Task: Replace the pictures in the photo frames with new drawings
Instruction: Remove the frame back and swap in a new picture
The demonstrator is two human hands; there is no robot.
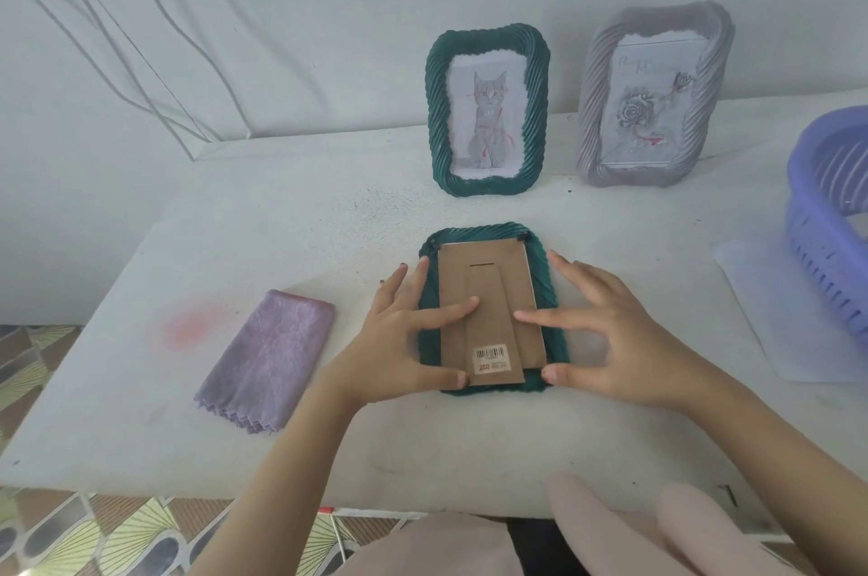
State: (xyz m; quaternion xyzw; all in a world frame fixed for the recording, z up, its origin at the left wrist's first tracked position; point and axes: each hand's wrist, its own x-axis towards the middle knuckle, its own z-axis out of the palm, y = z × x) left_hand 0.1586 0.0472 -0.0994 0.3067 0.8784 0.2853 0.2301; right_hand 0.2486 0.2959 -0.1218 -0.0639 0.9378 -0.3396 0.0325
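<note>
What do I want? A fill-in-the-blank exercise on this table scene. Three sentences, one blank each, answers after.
The lying green frame that the left hand and the right hand touch lies face ____, its cardboard back up.
The standing green frame shows a drawing of a ____.
The folded purple cloth lies to the ____ of the left hand.
Missing words: down; cat; left.

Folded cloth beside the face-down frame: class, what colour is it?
The folded cloth is pale purple, seen best in the head view.
</note>
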